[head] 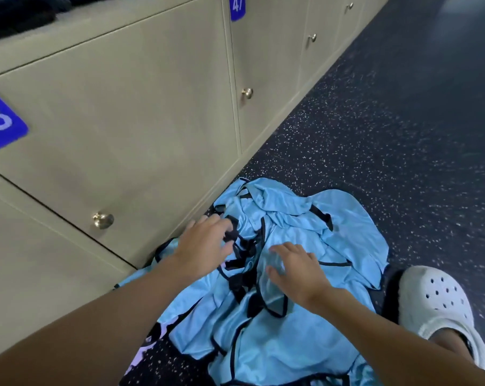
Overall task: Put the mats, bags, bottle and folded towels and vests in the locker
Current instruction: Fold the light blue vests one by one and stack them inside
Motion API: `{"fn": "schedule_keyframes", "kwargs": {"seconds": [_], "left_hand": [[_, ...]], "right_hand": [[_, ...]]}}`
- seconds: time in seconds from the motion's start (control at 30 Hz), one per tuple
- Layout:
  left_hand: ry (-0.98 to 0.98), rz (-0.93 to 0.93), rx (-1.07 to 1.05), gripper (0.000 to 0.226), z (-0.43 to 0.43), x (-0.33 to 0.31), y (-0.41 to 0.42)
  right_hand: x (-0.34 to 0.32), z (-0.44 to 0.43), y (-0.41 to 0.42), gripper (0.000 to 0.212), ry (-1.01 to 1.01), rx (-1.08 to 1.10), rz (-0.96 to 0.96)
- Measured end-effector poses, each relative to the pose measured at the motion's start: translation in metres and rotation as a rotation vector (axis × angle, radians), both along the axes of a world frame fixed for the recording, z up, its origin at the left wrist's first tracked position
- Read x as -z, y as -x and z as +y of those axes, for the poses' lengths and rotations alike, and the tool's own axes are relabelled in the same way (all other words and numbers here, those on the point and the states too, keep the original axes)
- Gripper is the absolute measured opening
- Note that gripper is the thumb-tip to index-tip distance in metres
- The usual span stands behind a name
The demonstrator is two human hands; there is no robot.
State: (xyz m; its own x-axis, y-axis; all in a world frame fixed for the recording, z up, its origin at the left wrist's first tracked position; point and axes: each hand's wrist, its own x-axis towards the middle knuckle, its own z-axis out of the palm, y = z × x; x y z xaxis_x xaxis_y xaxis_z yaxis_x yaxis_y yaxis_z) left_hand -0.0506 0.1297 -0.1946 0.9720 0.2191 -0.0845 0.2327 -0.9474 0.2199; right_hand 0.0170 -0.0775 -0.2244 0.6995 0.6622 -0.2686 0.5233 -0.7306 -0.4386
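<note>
Head view is showing a heap of light-blue vests (291, 232) lying crumpled on the speckled floor (374, 135), right against the closed lockers (152, 107). The left hand (205, 243) is lying released over the black trim. The right hand (297, 270) is resting flat on the fabric with fingers spread, near a white clog (436, 302).

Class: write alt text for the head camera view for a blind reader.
A person's left hand and right hand reach onto a crumpled heap of light blue vests on a dark speckled floor, beside beige locker doors numbered 47 and 48.
</note>
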Motion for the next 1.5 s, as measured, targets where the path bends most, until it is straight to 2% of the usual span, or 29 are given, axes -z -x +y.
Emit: {"fn": "schedule_keyframes", "kwargs": {"seconds": [0.1,0.2,0.3,0.4,0.47,0.53,0.6,0.8,0.93,1.0,1.07,1.23,1.33,1.4,1.5], "left_hand": [[-0.017,-0.034,0.071,0.028,-0.011,-0.005,-0.043],[-0.039,-0.03,0.099,0.033,-0.018,0.004,-0.08],[-0.061,0.013,0.137,0.039,-0.023,0.018,-0.104],[-0.084,0.026,0.24,0.035,-0.035,0.023,-0.109],[0.039,0.047,0.284,0.028,-0.049,0.025,-0.102],[0.213,0.166,0.277,0.029,-0.061,0.025,-0.089],[0.258,0.224,0.294,0.033,-0.066,0.028,-0.074],[0.228,0.142,0.452,0.046,-0.081,0.026,-0.026],[0.084,0.227,0.555,0.061,-0.095,0.03,0.0],[-0.02,0.239,0.573,0.053,-0.099,0.034,0.009],[-0.006,0.205,0.526,0.039,-0.1,0.039,0.016],[0.301,0.01,0.301,0.018,-0.102,0.031,0.027],[0.445,-0.153,0.096,0.008,-0.106,-0.008,0.018],[0.553,-0.222,-0.03,0.007,-0.108,-0.042,0.008],[0.633,-0.332,-0.073,0.014,-0.111,-0.103,-0.003]], "right_hand": [[0.004,0.0,-0.022,0.045,-0.006,0.03,-0.009],[0.017,-0.012,-0.038,0.047,0.031,0.086,0.081],[0.034,-0.025,-0.048,0.056,0.065,0.035,0.153],[0.042,-0.032,-0.059,0.058,-0.025,0.067,0.18],[0.041,-0.034,-0.066,0.049,-0.09,0.077,0.198],[0.039,-0.036,-0.068,0.041,-0.126,0.069,0.233],[0.038,-0.038,-0.067,0.04,-0.142,0.041,0.243],[0.028,-0.046,-0.049,0.045,-0.111,0.006,0.201],[0.023,-0.053,-0.035,0.045,-0.124,0.021,0.204],[0.02,-0.058,-0.029,0.043,-0.108,0.019,0.221],[0.018,-0.064,-0.024,0.04,-0.097,0.047,0.25],[-0.001,-0.08,-0.014,0.047,-0.13,0.126,0.246],[-0.026,-0.079,-0.014,0.057,-0.186,0.149,0.177],[-0.049,-0.074,-0.013,0.055,-0.238,0.131,0.133],[-0.094,-0.066,-0.009,0.054,-0.304,0.093,0.084]]}}
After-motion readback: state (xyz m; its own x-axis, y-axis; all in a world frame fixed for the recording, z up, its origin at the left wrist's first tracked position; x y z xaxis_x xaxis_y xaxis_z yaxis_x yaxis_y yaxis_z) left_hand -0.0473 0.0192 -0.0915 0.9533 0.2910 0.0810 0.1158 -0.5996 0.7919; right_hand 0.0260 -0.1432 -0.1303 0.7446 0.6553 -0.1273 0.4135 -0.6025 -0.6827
